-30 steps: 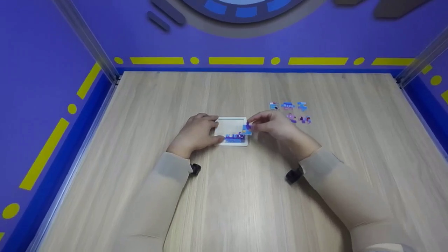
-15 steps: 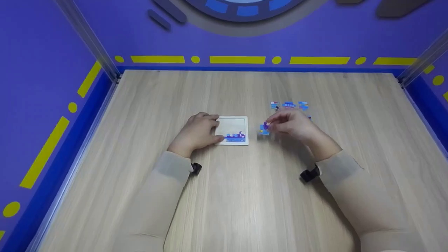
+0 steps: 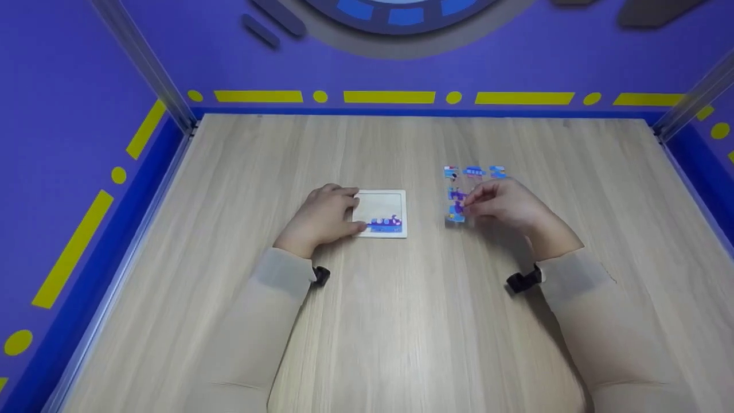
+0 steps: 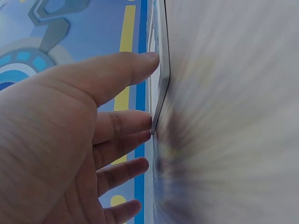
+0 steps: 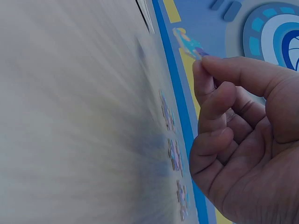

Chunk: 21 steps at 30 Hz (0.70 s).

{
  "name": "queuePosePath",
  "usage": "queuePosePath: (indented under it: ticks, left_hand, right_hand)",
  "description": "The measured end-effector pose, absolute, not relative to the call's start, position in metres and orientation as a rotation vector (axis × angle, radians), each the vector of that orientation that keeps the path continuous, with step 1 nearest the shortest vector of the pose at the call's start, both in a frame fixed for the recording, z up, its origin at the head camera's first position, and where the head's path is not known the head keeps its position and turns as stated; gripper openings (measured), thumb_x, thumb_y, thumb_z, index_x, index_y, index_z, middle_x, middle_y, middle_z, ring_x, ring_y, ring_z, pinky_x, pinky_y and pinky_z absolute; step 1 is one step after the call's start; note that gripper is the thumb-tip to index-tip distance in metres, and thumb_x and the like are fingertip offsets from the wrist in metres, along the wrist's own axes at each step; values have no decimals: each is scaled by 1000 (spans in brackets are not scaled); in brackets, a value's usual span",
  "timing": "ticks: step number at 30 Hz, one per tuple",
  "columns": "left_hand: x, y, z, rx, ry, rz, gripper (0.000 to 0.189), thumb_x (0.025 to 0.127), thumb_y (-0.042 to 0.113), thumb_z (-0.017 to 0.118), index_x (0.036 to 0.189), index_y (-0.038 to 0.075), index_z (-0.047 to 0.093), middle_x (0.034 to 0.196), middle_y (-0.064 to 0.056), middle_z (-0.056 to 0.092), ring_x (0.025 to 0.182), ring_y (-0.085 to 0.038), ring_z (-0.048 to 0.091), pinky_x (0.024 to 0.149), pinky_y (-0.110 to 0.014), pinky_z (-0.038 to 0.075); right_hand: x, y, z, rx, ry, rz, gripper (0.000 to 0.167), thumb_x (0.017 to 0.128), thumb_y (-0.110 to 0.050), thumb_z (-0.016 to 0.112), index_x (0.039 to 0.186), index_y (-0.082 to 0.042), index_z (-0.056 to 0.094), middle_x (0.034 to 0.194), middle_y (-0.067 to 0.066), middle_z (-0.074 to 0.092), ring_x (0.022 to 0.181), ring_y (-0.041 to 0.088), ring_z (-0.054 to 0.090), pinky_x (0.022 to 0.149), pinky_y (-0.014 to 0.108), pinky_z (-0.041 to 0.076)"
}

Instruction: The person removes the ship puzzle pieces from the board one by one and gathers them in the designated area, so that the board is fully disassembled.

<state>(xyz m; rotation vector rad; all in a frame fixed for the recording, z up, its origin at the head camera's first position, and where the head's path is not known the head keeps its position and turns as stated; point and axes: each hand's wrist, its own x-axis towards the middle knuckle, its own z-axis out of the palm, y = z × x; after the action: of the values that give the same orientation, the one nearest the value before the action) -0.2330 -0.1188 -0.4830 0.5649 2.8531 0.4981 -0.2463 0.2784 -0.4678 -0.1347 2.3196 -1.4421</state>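
Observation:
My left hand (image 3: 324,218) rests at the left side of a white puzzle tray (image 3: 403,206), with the thumb laid over its lower left corner. In the left wrist view the extended fingers (image 4: 126,122) meet the tray's edge. Joined puzzle pieces with a purple and blue picture (image 3: 385,223) line the tray's bottom; the part above is bare white. My right hand (image 3: 510,206) pinches a blue and purple puzzle piece (image 3: 456,213) between thumb and fingertips, raised off the table in the right wrist view. Loose puzzle pieces (image 3: 474,171) lie beyond this hand, some partly hidden by it.
The wood-grain table (image 3: 367,321) has a blue-purple wall (image 3: 390,74) with yellow marks along its back. Similar panels with metal posts stand at both sides. A black wrist strap (image 3: 523,281) shows at the right cuff.
The right hand has carried the pinched puzzle piece from over the tray's right edge rightward to the loose pieces. The left hand and the tray have stayed in place.

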Motion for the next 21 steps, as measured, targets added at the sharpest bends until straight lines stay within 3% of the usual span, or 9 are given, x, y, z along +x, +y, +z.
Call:
queuePosePath:
  ticks: [12,21]
  left_hand:
    - [-232,-119,-482,588,2845,508,70,96,52,84,149,7,74,176,-7,54,165,-37,46,141,-57,31]
    - [-232,-119,-481,599,2849,502,70,96,52,84,148,6,74,176,-8,54,165,-37,47,141,-57,32]
  right_hand:
    - [-250,287,-474,-165,2434,-1222,25,99,-7,81,122,3,84,96,-8,80,81,8,66,74,20,59]
    - [-247,283,-477,-212,2567,-1123,20,101,-9,79,117,0,87,109,5,84,86,10,60,70,21,52]
